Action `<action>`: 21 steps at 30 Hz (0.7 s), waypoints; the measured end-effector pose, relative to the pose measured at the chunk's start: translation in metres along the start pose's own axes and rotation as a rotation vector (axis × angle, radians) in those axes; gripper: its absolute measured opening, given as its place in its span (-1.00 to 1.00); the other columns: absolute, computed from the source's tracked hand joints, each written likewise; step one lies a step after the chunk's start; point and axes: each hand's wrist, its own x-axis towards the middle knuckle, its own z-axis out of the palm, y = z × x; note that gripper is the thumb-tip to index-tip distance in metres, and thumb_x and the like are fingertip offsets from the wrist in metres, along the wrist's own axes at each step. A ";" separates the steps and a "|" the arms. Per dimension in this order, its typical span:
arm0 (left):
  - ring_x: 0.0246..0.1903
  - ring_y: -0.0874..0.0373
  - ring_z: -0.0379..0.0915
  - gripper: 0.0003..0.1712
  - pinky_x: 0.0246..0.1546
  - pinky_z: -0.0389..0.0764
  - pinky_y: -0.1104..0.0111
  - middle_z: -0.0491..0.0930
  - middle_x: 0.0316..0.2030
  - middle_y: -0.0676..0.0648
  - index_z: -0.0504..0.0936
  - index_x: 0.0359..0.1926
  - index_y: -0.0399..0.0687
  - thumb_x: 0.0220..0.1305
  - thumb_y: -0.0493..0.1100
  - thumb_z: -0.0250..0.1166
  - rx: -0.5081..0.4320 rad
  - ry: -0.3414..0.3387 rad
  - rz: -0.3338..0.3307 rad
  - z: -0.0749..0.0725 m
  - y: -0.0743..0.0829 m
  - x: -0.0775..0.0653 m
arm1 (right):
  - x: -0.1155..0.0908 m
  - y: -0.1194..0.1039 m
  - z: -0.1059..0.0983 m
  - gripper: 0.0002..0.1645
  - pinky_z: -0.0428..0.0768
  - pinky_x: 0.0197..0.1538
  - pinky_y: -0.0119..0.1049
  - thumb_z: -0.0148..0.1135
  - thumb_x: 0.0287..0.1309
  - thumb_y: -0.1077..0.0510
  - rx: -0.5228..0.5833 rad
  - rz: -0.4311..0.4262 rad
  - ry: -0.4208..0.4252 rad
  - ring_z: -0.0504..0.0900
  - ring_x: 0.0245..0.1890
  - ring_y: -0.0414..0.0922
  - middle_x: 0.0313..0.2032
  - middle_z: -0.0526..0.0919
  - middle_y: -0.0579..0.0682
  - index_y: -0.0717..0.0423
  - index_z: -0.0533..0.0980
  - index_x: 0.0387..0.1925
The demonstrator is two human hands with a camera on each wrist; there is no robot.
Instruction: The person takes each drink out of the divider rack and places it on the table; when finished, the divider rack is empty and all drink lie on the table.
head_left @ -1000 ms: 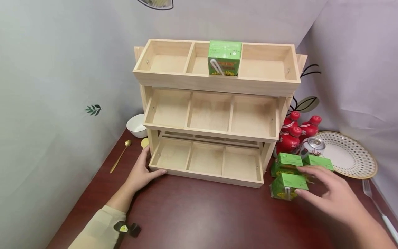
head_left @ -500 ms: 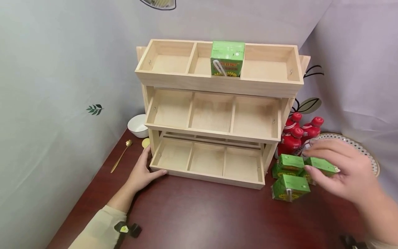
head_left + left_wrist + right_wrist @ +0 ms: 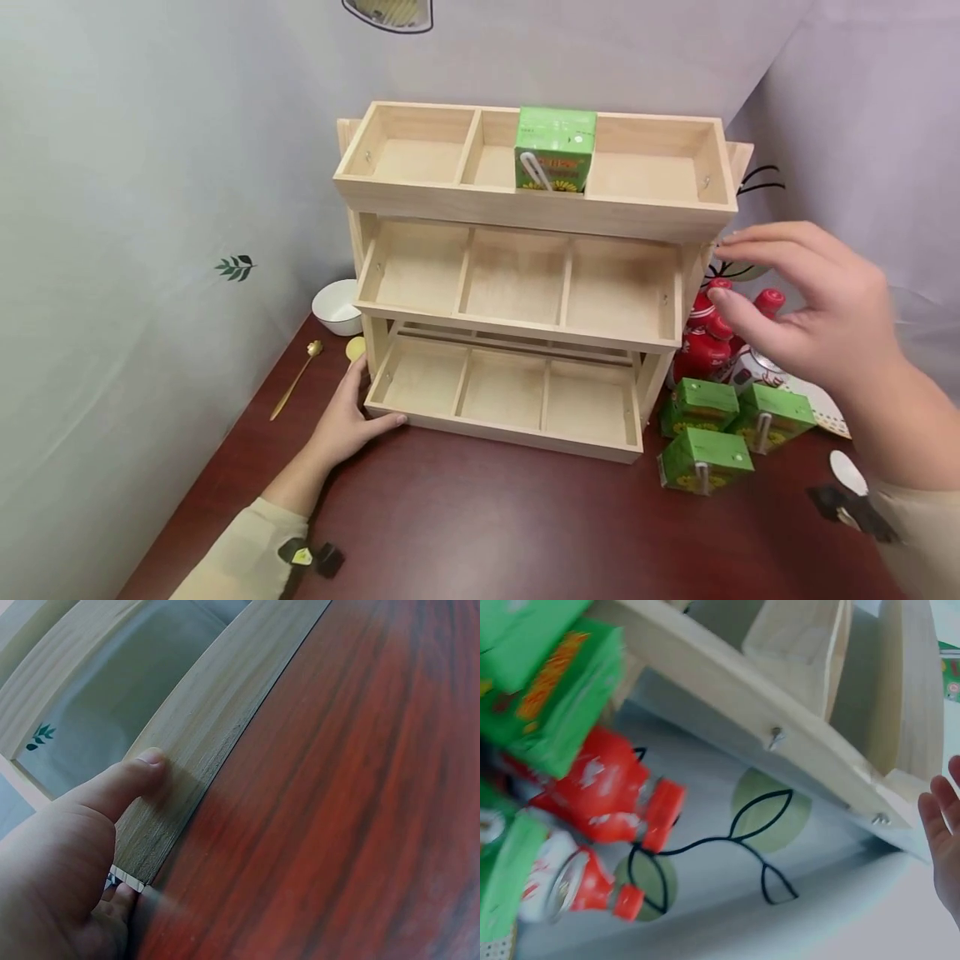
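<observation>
A three-tier wooden shelf [image 3: 495, 208] stands upright on the table, each tier split by dividers. My left hand [image 3: 351, 421] grips its bottom left corner. In the left wrist view, the thumb [image 3: 124, 780] lies on the front board and the other fingers are partly hidden around the side. My right hand [image 3: 828, 312] is raised beside the shelf's right side, thumb and fingers apart, holding nothing. One green drink carton [image 3: 555, 150] with a straw sits in the top tier's middle compartment. Below the right hand, three more green cartons [image 3: 705, 461] stand on the table.
Behind the cartons are several red bottles [image 3: 701, 354], a can [image 3: 757, 367] and a partly hidden plate [image 3: 821, 404]. A white spoon-like end [image 3: 848, 472] shows by the right wrist. At left are a white bowl [image 3: 337, 307] and a gold spoon [image 3: 296, 379].
My right hand has left the green cartons, first drawing back right, then rising to the middle tier's height, empty. My left hand keeps its grip on the shelf. The view has shifted slightly.
</observation>
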 end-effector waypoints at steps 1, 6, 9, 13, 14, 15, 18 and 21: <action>0.20 -0.23 0.31 0.27 0.11 0.38 0.37 0.27 0.26 -0.33 0.03 0.47 -0.18 -0.19 -0.26 0.63 -0.001 -0.001 0.002 0.000 0.000 0.000 | 0.003 0.000 0.002 -0.48 0.36 -0.14 -0.62 0.35 0.01 -0.13 0.000 0.010 0.003 0.62 -0.14 -0.10 -0.25 0.68 0.23 0.30 0.70 -0.29; 0.19 -0.22 0.32 0.26 0.10 0.38 0.39 0.27 0.26 -0.33 0.04 0.47 -0.19 -0.20 -0.27 0.63 -0.003 0.003 0.003 -0.001 -0.002 0.000 | 0.023 -0.005 0.016 -0.45 0.41 -0.02 -0.48 0.37 -0.06 -0.12 0.061 0.024 0.029 0.59 -0.11 -0.03 -0.20 0.67 0.25 0.31 0.68 -0.24; 0.19 -0.23 0.32 0.26 0.10 0.39 0.37 0.27 0.26 -0.33 0.04 0.47 -0.18 -0.20 -0.27 0.63 -0.005 0.003 0.005 -0.001 -0.002 0.002 | 0.035 -0.012 0.025 -0.40 0.41 0.05 -0.40 0.35 -0.07 -0.17 0.090 0.031 0.054 0.57 -0.14 -0.03 -0.22 0.67 0.26 0.33 0.67 -0.27; 0.19 -0.24 0.32 0.25 0.10 0.40 0.28 0.27 0.26 -0.33 0.04 0.47 -0.20 -0.18 -0.26 0.63 -0.009 -0.007 0.010 0.001 -0.001 0.005 | 0.048 -0.021 0.036 -0.37 0.39 0.03 -0.41 0.29 -0.06 -0.21 0.085 0.034 0.064 0.55 -0.16 -0.01 -0.24 0.66 0.26 0.34 0.66 -0.30; 0.19 -0.24 0.32 0.25 0.11 0.40 0.26 0.26 0.26 -0.34 0.03 0.47 -0.21 -0.18 -0.26 0.62 -0.010 -0.011 0.011 0.001 -0.001 0.005 | 0.052 -0.021 0.038 -0.37 0.39 0.04 -0.40 0.28 -0.06 -0.20 0.076 0.025 0.060 0.56 -0.15 0.02 -0.24 0.66 0.26 0.34 0.66 -0.30; 0.19 -0.23 0.32 0.25 0.11 0.40 0.25 0.26 0.26 -0.34 0.03 0.47 -0.21 -0.18 -0.26 0.62 -0.007 -0.012 0.010 0.002 0.000 0.005 | 0.055 -0.021 0.041 -0.39 0.39 0.04 -0.39 0.29 -0.06 -0.18 0.070 0.015 0.052 0.57 -0.14 0.04 -0.23 0.67 0.26 0.34 0.65 -0.29; 0.20 -0.21 0.32 0.25 0.11 0.39 0.29 0.26 0.27 -0.32 0.04 0.46 -0.21 -0.19 -0.26 0.63 0.006 -0.003 0.001 0.003 0.000 0.003 | 0.064 -0.017 0.048 -0.44 0.41 0.04 -0.39 0.31 -0.07 -0.06 0.039 -0.015 -0.001 0.56 -0.12 0.04 -0.17 0.66 0.23 0.35 0.63 -0.19; 0.19 -0.20 0.32 0.25 0.11 0.38 0.29 0.25 0.27 -0.32 0.05 0.46 -0.21 -0.20 -0.27 0.63 0.009 0.005 -0.008 0.002 0.001 0.001 | 0.072 -0.011 0.054 -0.45 0.46 0.07 -0.40 0.36 -0.05 0.11 0.012 -0.003 -0.084 0.54 -0.03 0.01 -0.06 0.61 0.22 0.36 0.56 -0.02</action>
